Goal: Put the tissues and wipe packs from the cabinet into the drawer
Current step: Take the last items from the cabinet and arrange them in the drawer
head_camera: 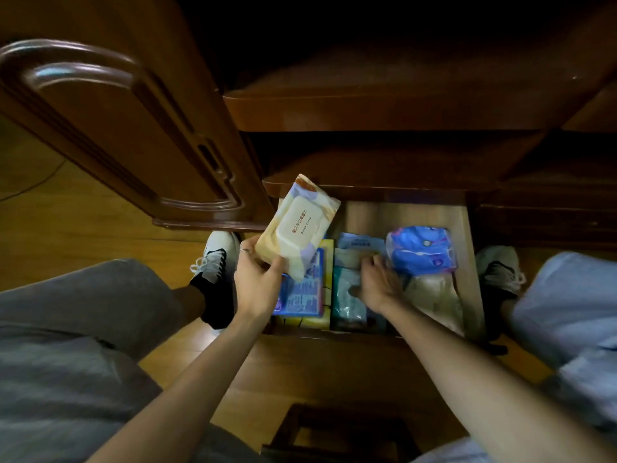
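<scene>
My left hand (257, 282) gripped the wipe pack (297, 225) above the drawer (467, 262) while my right hand (377, 285), fingers spread, pressed packs beneath it aside for room

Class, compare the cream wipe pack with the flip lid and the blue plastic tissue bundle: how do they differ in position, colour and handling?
The cream wipe pack with the rigid flip lid is held tilted above the wooden drawer by the left hand; the blue plastic tissue bundle already lies inside. The pack is pale and flat; the bundle is bright blue and puffy. Both are soft plastic-wrapped packages.
</scene>
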Motion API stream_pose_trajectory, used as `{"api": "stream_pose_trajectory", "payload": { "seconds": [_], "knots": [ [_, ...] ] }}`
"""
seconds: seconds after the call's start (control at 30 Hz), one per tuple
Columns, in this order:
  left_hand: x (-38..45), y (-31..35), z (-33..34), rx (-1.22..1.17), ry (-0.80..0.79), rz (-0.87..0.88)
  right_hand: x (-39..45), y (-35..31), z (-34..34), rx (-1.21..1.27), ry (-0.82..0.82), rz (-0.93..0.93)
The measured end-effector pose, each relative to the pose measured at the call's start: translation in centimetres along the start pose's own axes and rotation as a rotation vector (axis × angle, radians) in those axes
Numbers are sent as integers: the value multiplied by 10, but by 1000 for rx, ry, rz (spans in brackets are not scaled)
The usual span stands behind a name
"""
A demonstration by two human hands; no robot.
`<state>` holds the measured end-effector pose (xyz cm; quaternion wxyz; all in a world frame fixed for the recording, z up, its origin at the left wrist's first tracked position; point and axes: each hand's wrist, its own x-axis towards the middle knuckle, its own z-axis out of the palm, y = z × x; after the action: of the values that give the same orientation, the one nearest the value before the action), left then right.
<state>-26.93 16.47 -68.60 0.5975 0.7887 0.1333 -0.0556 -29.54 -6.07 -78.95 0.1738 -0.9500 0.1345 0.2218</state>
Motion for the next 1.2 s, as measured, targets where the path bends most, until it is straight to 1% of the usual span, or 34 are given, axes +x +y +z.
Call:
{"api": "stream_pose_trajectory", "payload": {
  "seconds": [0.07,0.1,0.13,0.17,0.2,0.23,0.27,0.3,0.33,0.37,0.43,0.5,0.6,0.7,0.77,0.83,0.87,0.93,1.03,1.07,1.13,1.2],
  "knots": [
    [-1,3,6,-9,-17,12,-1,3,-16,381,-147,29],
    [-1,5,9,-18,-29,20,-3,6,-26,557,-192,36],
    [-2,6,13,-32,-40,24,-7,9,-37,705,-184,50],
    [-3,6,16,-48,-47,23,-10,14,-49,872,-130,79],
    [-4,7,20,-67,-53,14,-13,19,-60,1085,-60,120],
    [-5,8,24,-91,-60,-1,-16,25,-71,1345,-23,160],
    [-7,9,28,-117,-77,-17,-19,31,-80,1600,-28,182],
    [-10,12,33,-139,-109,-30,-23,35,-88,1789,-62,185],
    [-13,14,38,-152,-154,-42,-28,37,-95,1894,-94,186],
    [-18,17,44,-154,-211,-52,-32,36,-99,1935,-120,194],
    [-29,21,55,-150,-342,-73,-38,30,-99,1930,-131,202],
    [-39,22,62,-151,-435,-85,-43,22,-96,1884,-85,210],
    [-43,23,61,-114,-565,-99,-48,19,-96,1761,-42,138],
    [-40,31,52,-135,-697,-217,-49,18,-101,1582,-49,101],
    [-35,33,47,-197,-698,-334,-49,13,-102,1417,10,103],
    [-30,32,44,-252,-640,-371,-49,9,-103,1311,70,98],
    [-28,31,43,-270,-628,-368,-49,8,-103,1275,73,86],
    [-27,31,41,-247,-654,-351,-48,5,-103,1193,61,85],
    [-28,30,44,-99,-748,-249,-51,-5,-97,1136,103,157],
    [-29,30,45,-53,-747,-210,-53,-9,-93,1150,98,197],
    [-30,30,47,-30,-699,-154,-58,-12,-88,1244,-1,247],
    [-28,28,48,-115,-664,-143,-61,-9,-85,1344,-146,172]
  ]
}}
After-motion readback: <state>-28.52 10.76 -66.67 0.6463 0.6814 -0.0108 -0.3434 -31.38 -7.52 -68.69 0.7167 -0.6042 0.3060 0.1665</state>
